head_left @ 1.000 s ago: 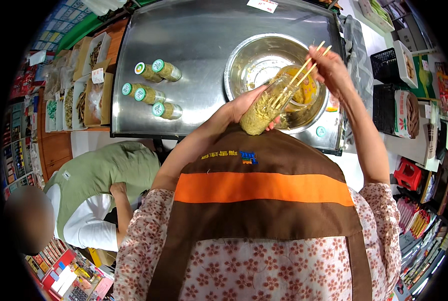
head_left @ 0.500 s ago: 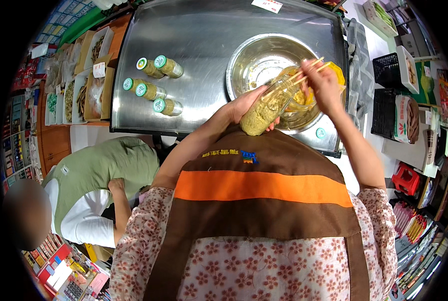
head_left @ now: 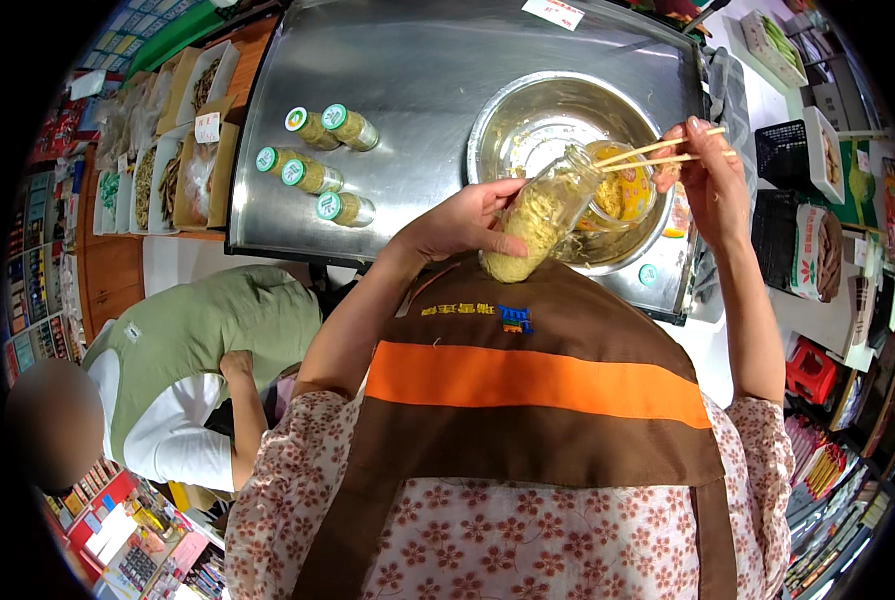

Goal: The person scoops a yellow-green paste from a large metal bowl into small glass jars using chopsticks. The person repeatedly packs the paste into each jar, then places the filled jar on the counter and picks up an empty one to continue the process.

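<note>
A clear glass jar (head_left: 529,232), partly filled with pale yellow-green shreds, leans in my left hand (head_left: 464,222), its mouth tilted up and to the right. The fingers wrap its left side. My right hand (head_left: 709,172) grips a pair of wooden chopsticks (head_left: 664,146), whose tips reach the jar's mouth. Behind the jar, a wide steel bowl (head_left: 484,118) stands on the metal table (head_left: 407,60). Over the bowl's right part is a clear tub with a yellow label (head_left: 639,190), holding yellowish shreds; the jar hides part of it.
Several filled jars (head_left: 317,176) with green and white lids lie on the table's left. A loose green lid (head_left: 648,274) rests near the right front corner. Trays of dried goods (head_left: 172,175) stand left of the table. A person in a green vest (head_left: 207,325) is at the lower left.
My right hand has moved right and slightly back, drawing the chopsticks out toward the jar's mouth. The left hand's grip on the jar has shifted, with the thumb now across its front.
</note>
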The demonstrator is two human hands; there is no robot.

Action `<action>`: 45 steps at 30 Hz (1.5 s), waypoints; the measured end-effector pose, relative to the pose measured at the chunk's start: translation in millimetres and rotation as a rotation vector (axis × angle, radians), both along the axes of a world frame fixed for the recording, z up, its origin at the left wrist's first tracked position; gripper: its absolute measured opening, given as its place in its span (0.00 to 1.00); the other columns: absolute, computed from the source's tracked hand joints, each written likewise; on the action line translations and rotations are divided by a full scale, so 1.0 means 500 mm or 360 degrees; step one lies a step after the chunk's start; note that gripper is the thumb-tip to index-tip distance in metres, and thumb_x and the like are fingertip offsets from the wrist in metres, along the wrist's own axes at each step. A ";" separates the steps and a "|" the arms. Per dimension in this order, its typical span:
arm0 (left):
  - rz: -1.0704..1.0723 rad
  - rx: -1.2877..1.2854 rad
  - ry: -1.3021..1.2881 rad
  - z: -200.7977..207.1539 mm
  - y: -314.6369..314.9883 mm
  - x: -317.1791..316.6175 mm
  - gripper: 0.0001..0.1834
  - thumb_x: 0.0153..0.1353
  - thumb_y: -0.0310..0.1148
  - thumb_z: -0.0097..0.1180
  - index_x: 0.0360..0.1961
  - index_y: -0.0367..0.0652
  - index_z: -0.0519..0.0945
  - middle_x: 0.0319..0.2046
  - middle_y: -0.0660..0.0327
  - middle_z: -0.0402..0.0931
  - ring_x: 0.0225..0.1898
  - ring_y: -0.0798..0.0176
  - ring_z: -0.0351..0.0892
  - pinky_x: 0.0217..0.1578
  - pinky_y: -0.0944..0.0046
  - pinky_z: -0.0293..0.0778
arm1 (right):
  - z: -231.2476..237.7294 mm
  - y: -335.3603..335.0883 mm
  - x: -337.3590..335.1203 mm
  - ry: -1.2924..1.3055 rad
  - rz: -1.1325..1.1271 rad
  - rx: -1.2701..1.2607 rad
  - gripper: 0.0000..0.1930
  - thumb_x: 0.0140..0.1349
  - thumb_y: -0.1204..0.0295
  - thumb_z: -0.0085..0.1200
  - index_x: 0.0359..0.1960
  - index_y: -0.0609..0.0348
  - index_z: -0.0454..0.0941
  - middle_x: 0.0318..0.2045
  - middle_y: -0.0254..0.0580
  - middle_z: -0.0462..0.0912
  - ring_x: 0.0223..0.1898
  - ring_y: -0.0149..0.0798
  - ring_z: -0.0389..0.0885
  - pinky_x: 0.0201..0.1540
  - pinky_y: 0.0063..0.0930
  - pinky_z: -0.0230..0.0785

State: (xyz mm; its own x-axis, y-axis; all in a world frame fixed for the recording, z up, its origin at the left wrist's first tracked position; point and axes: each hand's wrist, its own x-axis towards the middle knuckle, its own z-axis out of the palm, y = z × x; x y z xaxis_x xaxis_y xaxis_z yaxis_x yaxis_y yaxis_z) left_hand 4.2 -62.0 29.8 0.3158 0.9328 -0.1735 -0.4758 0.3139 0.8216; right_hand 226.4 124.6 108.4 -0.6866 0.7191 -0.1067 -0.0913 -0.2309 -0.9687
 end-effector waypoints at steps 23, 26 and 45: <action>0.0200 0.0289 0.0563 0.013 -0.010 0.059 0.38 0.44 0.25 0.71 0.56 0.37 0.64 0.46 0.61 0.71 0.49 0.71 0.68 0.52 0.68 0.64 | -0.028 -0.061 -0.019 -0.0193 0.0188 -0.0196 0.16 0.69 0.62 0.44 0.34 0.64 0.75 0.23 0.42 0.80 0.17 0.29 0.76 0.17 0.18 0.67; 0.0206 0.0243 0.0563 0.014 -0.010 0.053 0.37 0.44 0.25 0.71 0.56 0.37 0.64 0.46 0.61 0.71 0.50 0.71 0.68 0.52 0.69 0.64 | -0.015 -0.032 -0.021 -0.0185 0.0105 -0.0253 0.16 0.69 0.62 0.44 0.33 0.64 0.75 0.22 0.40 0.80 0.16 0.28 0.75 0.17 0.17 0.66; 0.0280 0.0139 0.0524 0.013 -0.020 0.058 0.39 0.44 0.22 0.69 0.57 0.37 0.61 0.50 0.60 0.70 0.52 0.70 0.68 0.52 0.69 0.65 | 0.013 -0.047 -0.014 -0.0376 0.0115 0.0450 0.15 0.70 0.65 0.43 0.31 0.64 0.74 0.21 0.37 0.77 0.17 0.26 0.75 0.15 0.16 0.66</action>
